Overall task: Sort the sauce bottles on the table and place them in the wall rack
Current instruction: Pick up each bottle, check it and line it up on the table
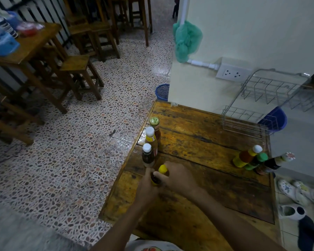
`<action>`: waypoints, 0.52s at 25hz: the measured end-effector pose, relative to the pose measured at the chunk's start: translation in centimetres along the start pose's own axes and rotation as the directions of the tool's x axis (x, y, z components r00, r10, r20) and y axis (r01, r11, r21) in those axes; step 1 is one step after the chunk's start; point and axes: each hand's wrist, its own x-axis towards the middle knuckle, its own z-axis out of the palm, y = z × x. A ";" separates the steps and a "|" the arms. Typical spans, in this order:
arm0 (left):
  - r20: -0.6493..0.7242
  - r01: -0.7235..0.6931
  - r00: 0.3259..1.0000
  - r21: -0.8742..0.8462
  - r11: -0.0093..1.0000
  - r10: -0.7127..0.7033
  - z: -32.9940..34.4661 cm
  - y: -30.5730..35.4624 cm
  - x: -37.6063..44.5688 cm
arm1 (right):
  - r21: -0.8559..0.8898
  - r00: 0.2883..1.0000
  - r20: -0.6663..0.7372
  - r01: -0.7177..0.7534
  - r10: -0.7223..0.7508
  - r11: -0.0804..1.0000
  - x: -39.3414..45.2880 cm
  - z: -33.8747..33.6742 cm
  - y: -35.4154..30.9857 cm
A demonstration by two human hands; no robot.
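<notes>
Wire wall rack [257, 104] bare of bottles (far beyond fingers). Both left hand [146, 187] and right hand [178, 178] clasped around yellow-capped bottle [160, 173], cap protruding above fingertips.

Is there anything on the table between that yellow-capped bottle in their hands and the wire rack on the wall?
Nothing visible. The yellow-capped bottle sits in both hands; bare table runs to the wire rack. Other bottles stand off to either side.

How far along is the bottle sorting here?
Early. The wall rack holds no bottles. Both hands, left and right, grip the yellow-capped bottle. Three bottles by the table's left edge and another cluster at right still await racking.
</notes>
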 end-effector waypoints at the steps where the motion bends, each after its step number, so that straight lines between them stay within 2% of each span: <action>1: -0.013 0.024 1.000 -0.027 0.999 -0.025 -0.6 -0.6 0.1 | 0.056 0.999 -0.009 0.044 -0.043 0.997 0.2 0.3 -0.5; 4: -0.018 0.038 0.999 -0.126 0.991 -0.041 -1.4 -1.5 0.9 | 0.095 0.991 -0.075 0.119 -0.112 0.988 0.9 1.4 -1.3; 6: -0.098 0.056 0.992 -0.203 0.978 -0.077 -1.8 -1.0 1.3 | 0.114 0.987 -0.102 0.134 -0.123 0.984 1.3 2.2 -1.7; 9: -0.139 0.146 0.970 -0.326 0.934 -0.200 -1.9 -0.8 1.9 | 0.124 0.989 -0.067 0.142 -0.135 0.982 1.1 3.7 -1.7; 13: -0.156 0.139 0.967 -0.344 0.929 -0.202 -2.0 -1.4 2.1 | 0.085 0.988 -0.001 0.153 -0.154 0.985 0.6 4.6 -1.0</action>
